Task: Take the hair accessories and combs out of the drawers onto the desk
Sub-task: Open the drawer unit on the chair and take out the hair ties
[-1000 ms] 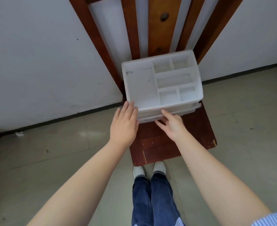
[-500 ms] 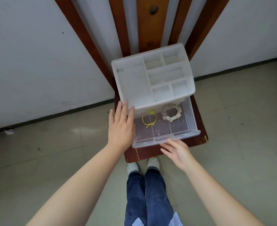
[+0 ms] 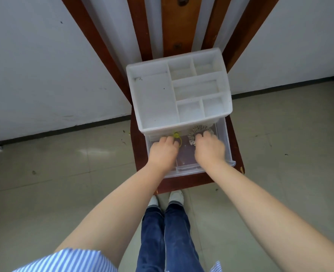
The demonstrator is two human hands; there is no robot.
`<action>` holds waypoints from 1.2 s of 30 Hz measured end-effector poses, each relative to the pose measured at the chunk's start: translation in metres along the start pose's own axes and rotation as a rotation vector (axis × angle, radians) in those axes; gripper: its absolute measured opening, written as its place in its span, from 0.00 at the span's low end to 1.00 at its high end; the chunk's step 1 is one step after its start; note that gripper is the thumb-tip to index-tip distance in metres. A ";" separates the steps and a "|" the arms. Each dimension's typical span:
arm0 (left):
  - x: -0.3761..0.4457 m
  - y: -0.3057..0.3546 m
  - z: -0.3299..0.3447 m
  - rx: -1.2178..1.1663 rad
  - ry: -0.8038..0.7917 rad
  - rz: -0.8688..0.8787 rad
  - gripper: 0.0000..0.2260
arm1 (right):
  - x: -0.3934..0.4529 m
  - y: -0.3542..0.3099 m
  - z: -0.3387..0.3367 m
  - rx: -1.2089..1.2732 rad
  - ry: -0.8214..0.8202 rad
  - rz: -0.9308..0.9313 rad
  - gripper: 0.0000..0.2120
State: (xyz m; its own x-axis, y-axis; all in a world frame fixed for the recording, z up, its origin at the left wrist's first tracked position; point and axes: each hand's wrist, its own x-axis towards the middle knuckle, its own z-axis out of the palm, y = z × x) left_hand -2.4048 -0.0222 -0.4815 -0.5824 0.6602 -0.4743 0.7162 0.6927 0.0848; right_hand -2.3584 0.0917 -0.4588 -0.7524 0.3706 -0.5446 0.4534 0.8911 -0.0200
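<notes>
A white plastic organizer (image 3: 154, 99) with open top compartments stands on a small dark-red wooden desk (image 3: 183, 183). Its clear top drawer (image 3: 228, 148) is pulled out toward me. Both of my hands are inside it. My left hand (image 3: 163, 152) has its fingers curled onto a thin yellow hair tie (image 3: 177, 135) at the drawer's back left. My right hand (image 3: 209, 148) closes its fingers over a cream striped scrunchie (image 3: 199, 128) at the back right, and part of the scrunchie is hidden under the organizer's front edge. No comb is visible.
Slanted red-brown wooden beams (image 3: 95, 42) rise behind the organizer against a white wall. Grey tiled floor (image 3: 64, 173) surrounds the desk. My legs in blue jeans and my white shoes (image 3: 175, 196) stand just in front of the desk's near edge.
The drawer was pulled out toward me. Both hands then moved into it: the left from the organizer's side onto the yellow tie, the right from the drawer front onto the scrunchie.
</notes>
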 end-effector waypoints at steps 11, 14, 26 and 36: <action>-0.027 -0.006 -0.026 -0.143 0.283 0.175 0.08 | -0.077 0.034 0.015 0.390 -0.103 -0.219 0.05; -0.058 -0.018 -0.030 -0.291 0.387 0.139 0.10 | -0.084 0.030 0.038 0.314 -0.219 -0.105 0.08; -0.112 -0.058 -0.028 -0.438 0.542 -0.084 0.04 | -0.021 -0.032 0.002 0.325 0.033 -0.067 0.26; -0.196 -0.069 -0.033 -0.511 -0.039 -0.604 0.12 | -0.079 -0.087 -0.034 -0.057 0.078 -0.625 0.12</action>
State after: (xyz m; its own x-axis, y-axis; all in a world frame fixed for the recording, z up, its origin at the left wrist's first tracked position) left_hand -2.3528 -0.1896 -0.3656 -0.7933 0.1230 -0.5963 0.0096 0.9818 0.1897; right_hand -2.3547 -0.0060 -0.3858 -0.9005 -0.2084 -0.3816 -0.1078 0.9573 -0.2683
